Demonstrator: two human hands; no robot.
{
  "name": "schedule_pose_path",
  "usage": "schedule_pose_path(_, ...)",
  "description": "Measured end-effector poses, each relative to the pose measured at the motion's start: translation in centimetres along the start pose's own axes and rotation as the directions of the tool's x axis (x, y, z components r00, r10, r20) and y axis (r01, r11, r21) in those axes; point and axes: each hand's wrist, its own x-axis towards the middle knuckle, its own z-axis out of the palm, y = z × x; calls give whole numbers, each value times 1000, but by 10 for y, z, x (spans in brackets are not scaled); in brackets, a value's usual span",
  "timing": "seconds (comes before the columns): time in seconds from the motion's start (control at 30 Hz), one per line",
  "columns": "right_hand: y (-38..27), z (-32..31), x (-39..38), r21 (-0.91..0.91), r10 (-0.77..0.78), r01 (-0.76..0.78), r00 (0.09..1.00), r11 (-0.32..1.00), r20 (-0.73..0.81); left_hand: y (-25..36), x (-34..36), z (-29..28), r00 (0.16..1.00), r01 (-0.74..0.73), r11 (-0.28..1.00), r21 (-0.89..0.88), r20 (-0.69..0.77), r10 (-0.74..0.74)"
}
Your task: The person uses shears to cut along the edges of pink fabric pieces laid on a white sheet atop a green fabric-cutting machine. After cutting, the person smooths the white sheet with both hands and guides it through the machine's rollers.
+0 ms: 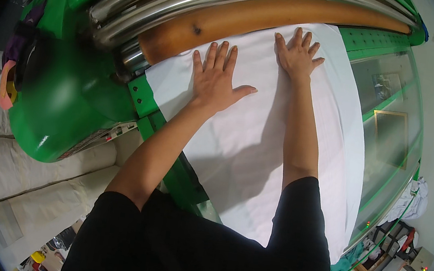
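Observation:
A large sheet of white fabric (245,166) lies over the feed bed of a green machine, its far edge close against a tan padded roller (274,26). My left hand (215,81) rests flat on the fabric near that roller, fingers spread and thumb out to the right. Further right and slightly farther away, my right hand (298,56) also lies on the fabric with its fingers apart. Neither hand grips anything. Whether the far edge goes under the roller is hard to make out.
Shiny metal rollers (189,5) run above the tan one. The rounded green machine housing (64,100) bulges at the left, beside stacked pale bundles (34,167). A clear panel (395,141) with green framing stands at the right. Past it, a cluttered crate (387,248) sits on the floor.

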Motion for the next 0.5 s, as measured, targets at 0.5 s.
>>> schedule_pose_path(0.5,-7,12,14,-49,-74,71,995,996,-63,-11,4,10,989,-69,997,31,-129,72)
